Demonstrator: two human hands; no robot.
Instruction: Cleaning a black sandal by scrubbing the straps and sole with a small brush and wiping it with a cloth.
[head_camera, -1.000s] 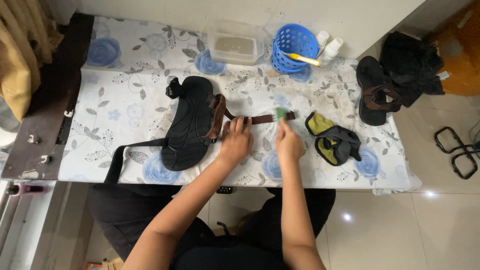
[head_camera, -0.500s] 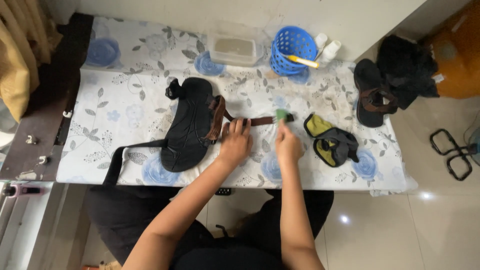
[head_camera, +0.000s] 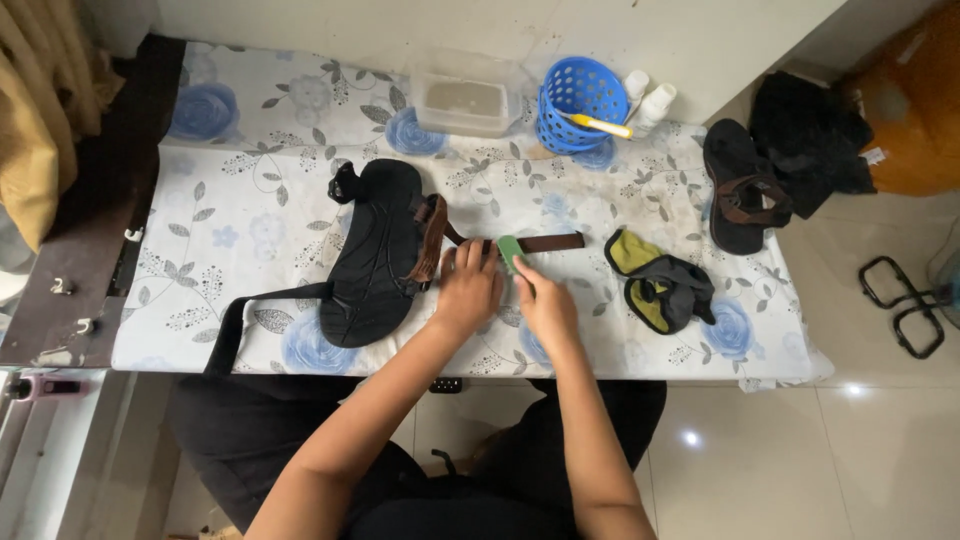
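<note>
A black sandal (head_camera: 375, 250) lies sole-up on the floral tablecloth (head_camera: 250, 210), its brown strap (head_camera: 545, 242) stretched out to the right. My left hand (head_camera: 468, 290) presses down on the strap close to the sandal. My right hand (head_camera: 545, 303) holds a small green brush (head_camera: 511, 252) against the strap, right beside the left hand's fingers.
A yellow and black cloth (head_camera: 660, 285) lies right of my hands. A second sandal (head_camera: 742, 198) and black cloth (head_camera: 812, 135) sit at the table's right end. At the back stand a clear plastic tub (head_camera: 465, 100), a blue basket (head_camera: 580, 100) with a toothbrush, and white bottles (head_camera: 648, 98).
My right hand has slid the green brush leftward along the strap, from near its free end to beside my left hand. The sandal has not moved.
</note>
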